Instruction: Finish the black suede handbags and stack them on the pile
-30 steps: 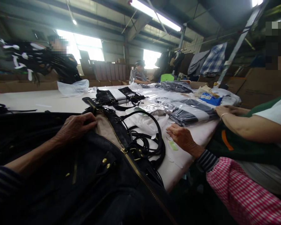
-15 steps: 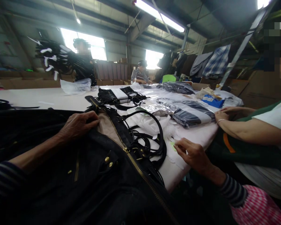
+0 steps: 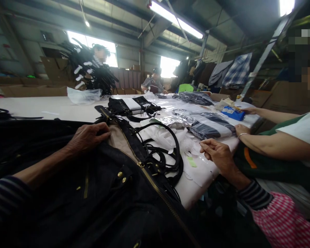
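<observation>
A large black handbag [image 3: 100, 193] with brass zips and studs lies across the near side, its main zip partly open on a beige lining [image 3: 119, 136]. My left hand [image 3: 89, 137] is closed on the edge of that opening. Black looped handles [image 3: 179, 151] spread over the table on the bag's right. Beyond them, my right hand [image 3: 218, 155] hovers over the table edge with thumb and fingers pinched; anything between them is too small to make out. Below its fingertips a yellow-green slip [image 3: 191, 162] lies on the white table [image 3: 188, 193].
Another black bag with a white band [image 3: 131, 104] lies farther back. A plastic-wrapped dark bag [image 3: 212, 124] sits near a co-worker's hand [image 3: 242, 130]; the co-worker's other hand is by a blue box [image 3: 233, 113]. Crumpled white wrapping [image 3: 162, 136] lies mid-table. A person behind carries black straps [image 3: 93, 70].
My right hand has moved up and right, away from the yellow-green slip. My left hand stays at the bag opening. The co-worker's far hand has reached to the blue box.
</observation>
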{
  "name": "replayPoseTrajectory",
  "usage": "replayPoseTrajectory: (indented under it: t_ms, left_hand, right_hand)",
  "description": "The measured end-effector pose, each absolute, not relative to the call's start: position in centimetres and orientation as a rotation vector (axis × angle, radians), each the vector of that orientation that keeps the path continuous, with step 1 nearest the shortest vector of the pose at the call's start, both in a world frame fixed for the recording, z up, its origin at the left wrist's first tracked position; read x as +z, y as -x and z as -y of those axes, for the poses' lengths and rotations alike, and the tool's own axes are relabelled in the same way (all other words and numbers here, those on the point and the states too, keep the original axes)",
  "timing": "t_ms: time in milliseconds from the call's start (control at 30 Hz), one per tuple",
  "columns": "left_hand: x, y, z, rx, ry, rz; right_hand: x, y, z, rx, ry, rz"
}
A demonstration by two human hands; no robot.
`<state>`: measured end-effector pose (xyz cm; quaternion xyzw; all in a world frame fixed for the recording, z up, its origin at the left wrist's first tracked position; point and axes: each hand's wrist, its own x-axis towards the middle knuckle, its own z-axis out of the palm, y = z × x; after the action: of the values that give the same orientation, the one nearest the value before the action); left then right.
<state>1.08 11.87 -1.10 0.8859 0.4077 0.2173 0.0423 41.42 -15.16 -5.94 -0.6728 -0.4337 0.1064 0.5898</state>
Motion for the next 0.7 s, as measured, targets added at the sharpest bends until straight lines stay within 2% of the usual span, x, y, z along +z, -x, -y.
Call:
replayPoseTrajectory:
  t_ms: [133,267,467,700]
  left_hand:
    - [-1.1,-1.0,-11.9,0.666,-2.709,-1.224]
    - [-1.5,-1.0,-12.2,0.721,-2.731,-1.196]
    - [-1.8,-1.0,-12.3,0.751,-2.751,-1.212]
    - [-1.4,-1.0,-12.0,0.707,-2.712,-1.241]
  right_hand:
    - [-6.6,-41.4,15.0,0.25,1.607,1.079]
    - [-6.2,-40.0,16.6,0.415,1.665,1.149]
    - [-5.9,-39.1,17.5,0.539,1.519,1.089]
    - [-8.1,-40.7,14.4,0.465,1.708,1.006]
